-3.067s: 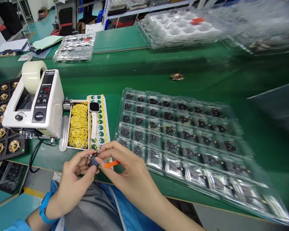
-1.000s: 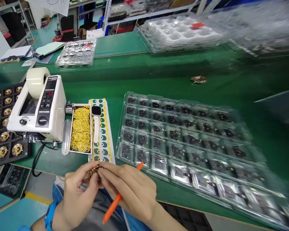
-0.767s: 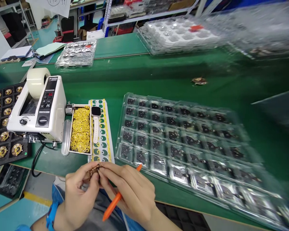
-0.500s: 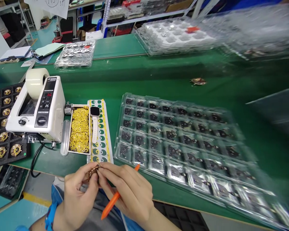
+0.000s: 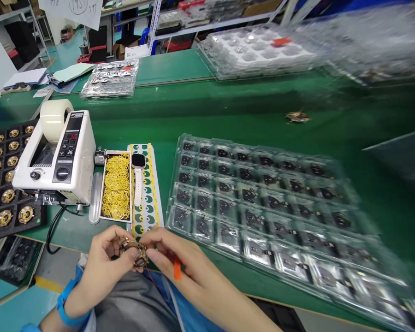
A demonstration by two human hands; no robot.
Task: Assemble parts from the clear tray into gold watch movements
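Note:
My left hand (image 5: 109,263), a blue band on its wrist, pinches a small round copper-coloured part (image 5: 138,256) between thumb and fingers. The part is tilted, and a thin red wire hangs from its lower right side. My right hand (image 5: 188,260) is closed at the right edge of the part, its thumb and fingertips near or against it. An orange stick (image 5: 177,268) is tucked in the right hand, mostly hidden by the fingers. Just beyond the hands lies a sticker sheet (image 5: 148,189) with a white watch (image 5: 138,161) on it.
A tape dispenser (image 5: 74,157) stands left, beside a box of yellow rings (image 5: 116,184) and a black foam tray (image 5: 19,203) of round parts. Clear trays (image 5: 240,256) of black parts cover the right. Another round part (image 5: 298,117) lies farther back on the green table (image 5: 166,115).
The round part has turned to show more of its face, with a red wire visible. My right hand has rotated, and the orange stick is now mostly covered. The view has shifted slightly.

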